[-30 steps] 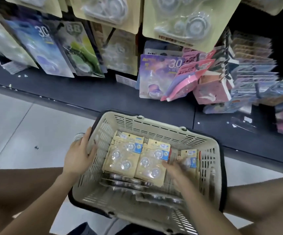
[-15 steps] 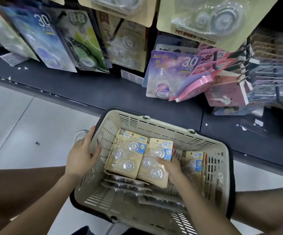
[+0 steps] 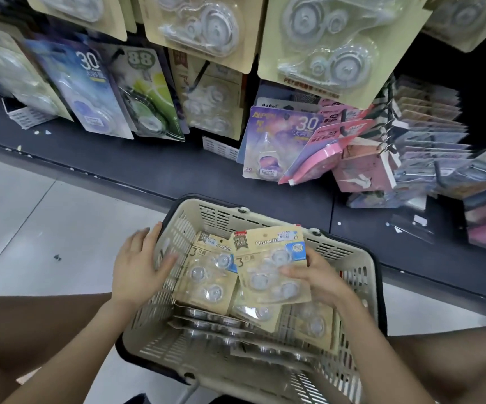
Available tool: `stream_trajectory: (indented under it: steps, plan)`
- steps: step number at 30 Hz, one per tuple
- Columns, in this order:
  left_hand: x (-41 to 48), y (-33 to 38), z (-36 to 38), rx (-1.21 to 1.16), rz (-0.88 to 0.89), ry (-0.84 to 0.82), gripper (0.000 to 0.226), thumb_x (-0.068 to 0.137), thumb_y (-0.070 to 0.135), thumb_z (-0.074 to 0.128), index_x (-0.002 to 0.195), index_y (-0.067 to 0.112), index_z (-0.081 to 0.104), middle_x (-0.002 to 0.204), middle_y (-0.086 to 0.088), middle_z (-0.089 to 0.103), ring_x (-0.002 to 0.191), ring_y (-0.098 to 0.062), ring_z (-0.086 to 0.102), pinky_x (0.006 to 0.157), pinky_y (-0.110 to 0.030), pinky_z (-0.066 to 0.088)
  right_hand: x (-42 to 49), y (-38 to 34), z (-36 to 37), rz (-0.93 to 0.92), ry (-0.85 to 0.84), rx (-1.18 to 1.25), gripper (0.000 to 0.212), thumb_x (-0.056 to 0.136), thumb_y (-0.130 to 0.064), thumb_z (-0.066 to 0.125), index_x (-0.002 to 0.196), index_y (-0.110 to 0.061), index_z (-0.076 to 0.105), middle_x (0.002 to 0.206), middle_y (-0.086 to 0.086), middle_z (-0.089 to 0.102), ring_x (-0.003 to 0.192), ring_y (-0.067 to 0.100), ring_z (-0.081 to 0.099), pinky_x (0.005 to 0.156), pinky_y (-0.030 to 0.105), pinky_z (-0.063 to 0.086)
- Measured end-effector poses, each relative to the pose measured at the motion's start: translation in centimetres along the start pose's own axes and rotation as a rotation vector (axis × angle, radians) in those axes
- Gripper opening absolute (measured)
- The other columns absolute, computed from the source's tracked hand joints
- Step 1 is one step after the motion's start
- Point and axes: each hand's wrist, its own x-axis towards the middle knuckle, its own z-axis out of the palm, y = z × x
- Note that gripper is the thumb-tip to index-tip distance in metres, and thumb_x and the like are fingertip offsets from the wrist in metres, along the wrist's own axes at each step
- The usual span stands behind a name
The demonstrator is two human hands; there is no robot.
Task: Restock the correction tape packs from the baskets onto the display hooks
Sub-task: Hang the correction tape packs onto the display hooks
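A beige plastic basket [image 3: 361, 275] sits low in front of me, holding several tan correction tape packs. My right hand [image 3: 314, 279] grips one pack [image 3: 268, 259] by its right edge, lifted and tilted above the others. A second pack [image 3: 206, 275] stands upright just to its left, and more packs [image 3: 215, 322] lie flat at the bottom. My left hand [image 3: 136, 266] holds the basket's left rim, fingers over the slotted wall. Above, matching large tape packs [image 3: 323, 45] hang from the display hooks.
Blue, green and purple carded packs [image 3: 90, 88] hang on the lower hooks. Pink packs [image 3: 332, 150] and a row of small notebooks [image 3: 428, 123] crowd the right side. A dark shelf base [image 3: 154, 167] runs behind the basket, with grey tiled floor [image 3: 32, 228] to the left.
My right hand has closed on a correction tape pack and raised it out of the stack, tilting it up. The left hand stayed on the basket rim.
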Motion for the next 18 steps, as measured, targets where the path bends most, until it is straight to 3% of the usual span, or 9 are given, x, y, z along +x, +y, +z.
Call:
stream_trajectory:
  steps: [2, 4, 5, 7, 9, 11, 13, 15, 18]
  plan:
    - [0.3, 2.3, -1.0, -0.134, -0.043, 0.044, 0.084, 0.086, 0.07, 0.038, 0.135, 0.004, 0.055, 0.134, -0.017, 0.058, 0.126, -0.035, 0.052, 0.103, -0.05, 0.042, 0.4, -0.9, 2.0, -0.045, -0.027, 0.144, 0.093, 0.039, -0.029, 0.099, 0.122, -0.012, 0.06, 0.113, 0.008, 0.073, 0.101, 0.026, 0.07, 0.086, 0.042, 0.057]
    - [0.4, 5.2, -2.5, -0.526, -0.159, -0.041, 0.085, 0.076, 0.073, 0.046, 0.138, 0.016, 0.053, 0.137, -0.003, 0.057, 0.126, -0.02, 0.053, 0.106, -0.039, 0.042, 0.7, -1.8, 4.6, -0.042, -0.068, 0.294, 0.071, 0.057, -0.017, 0.089, 0.121, -0.009, 0.06, 0.108, 0.006, 0.074, 0.097, 0.023, 0.071, 0.081, 0.037, 0.059]
    - [0.5, 6.6, -3.2, -0.742, -0.215, -0.119, 0.086, 0.071, 0.073, 0.053, 0.141, 0.023, 0.049, 0.136, 0.004, 0.057, 0.123, -0.014, 0.055, 0.104, -0.035, 0.043, 0.8, -2.1, 6.0, -0.022, -0.094, 0.36, 0.062, 0.062, -0.013, 0.084, 0.119, -0.008, 0.061, 0.106, 0.006, 0.074, 0.094, 0.022, 0.071, 0.08, 0.037, 0.059]
    - [0.6, 8.2, -3.7, -1.003, -0.276, -0.254, 0.079, 0.066, 0.058, 0.073, 0.136, 0.033, 0.046, 0.127, 0.01, 0.061, 0.113, -0.005, 0.061, 0.093, -0.026, 0.051, 1.3, -2.2, 8.7, 0.011, -0.175, 0.436, 0.07, 0.059, -0.02, 0.092, 0.12, -0.004, 0.062, 0.111, 0.012, 0.072, 0.098, 0.026, 0.07, 0.082, 0.04, 0.058]
    - [0.7, 8.5, -3.8, -1.03, -0.305, -0.235, 0.058, 0.073, 0.026, 0.086, 0.121, 0.033, 0.053, 0.111, 0.01, 0.069, 0.098, -0.004, 0.068, 0.076, -0.019, 0.054, 1.6, -2.4, 10.6, 0.028, -0.244, 0.445, 0.079, 0.057, -0.024, 0.094, 0.124, -0.001, 0.06, 0.117, 0.017, 0.069, 0.104, 0.029, 0.068, 0.088, 0.042, 0.055]
    - [1.1, 7.8, -4.0, -1.013, -0.389, -0.168, 0.046, 0.075, 0.012, 0.084, 0.107, 0.032, 0.056, 0.103, 0.006, 0.071, 0.094, -0.014, 0.07, 0.075, -0.026, 0.055, 2.1, -2.3, 11.4, 0.03, -0.249, 0.42, 0.07, 0.065, -0.021, 0.087, 0.127, -0.002, 0.059, 0.117, 0.014, 0.07, 0.103, 0.027, 0.068, 0.089, 0.04, 0.054]
    - [1.5, 6.8, -4.0, -0.952, -0.433, -0.099, 0.043, 0.075, 0.012, 0.084, 0.104, 0.029, 0.057, 0.101, 0.005, 0.071, 0.093, -0.018, 0.069, 0.081, -0.037, 0.056, 2.8, -1.7, 11.5, 0.055, -0.174, 0.402, 0.058, 0.072, -0.02, 0.078, 0.126, -0.007, 0.059, 0.11, 0.01, 0.071, 0.093, 0.023, 0.069, 0.082, 0.035, 0.055]
    - [2.2, 5.6, -4.4, -0.852, -0.434, -0.013, 0.044, 0.073, 0.017, 0.087, 0.104, 0.028, 0.057, 0.097, 0.01, 0.069, 0.09, -0.015, 0.068, 0.082, -0.039, 0.054, 3.9, -0.3, 11.1, 0.115, 0.03, 0.329, 0.043, 0.081, -0.017, 0.076, 0.119, -0.01, 0.056, 0.102, 0.008, 0.068, 0.084, 0.018, 0.065, 0.078, 0.031, 0.053]
    - [3.2, 4.3, -5.4, -0.75, -0.429, 0.068, 0.049, 0.071, 0.024, 0.088, 0.106, 0.029, 0.054, 0.095, 0.018, 0.065, 0.09, -0.013, 0.066, 0.077, -0.034, 0.051, 5.6, 2.5, 10.6, 0.26, 0.265, 0.112, 0.05, 0.088, -0.019, 0.074, 0.129, -0.01, 0.046, 0.113, 0.008, 0.06, 0.093, 0.018, 0.058, 0.078, 0.029, 0.048]
